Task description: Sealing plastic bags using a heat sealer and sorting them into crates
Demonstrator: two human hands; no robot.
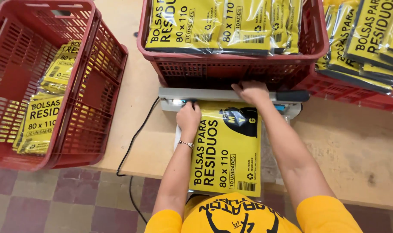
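Note:
A yellow plastic packet [226, 151] with black print lies on the wooden table [360, 146], its far end under the arm of a grey heat sealer [213, 95]. My left hand [188, 116] rests flat on the packet's far left corner, just below the sealer. My right hand [251, 91] presses down on the sealer's arm, left of its black handle [292, 96].
A red crate [231, 64] full of yellow packets stands right behind the sealer; another red crate [352, 88] sits at the far right. A third red crate [71, 129] at the left holds a few packets. A black cable [134, 138] runs off the table edge to the tiled floor.

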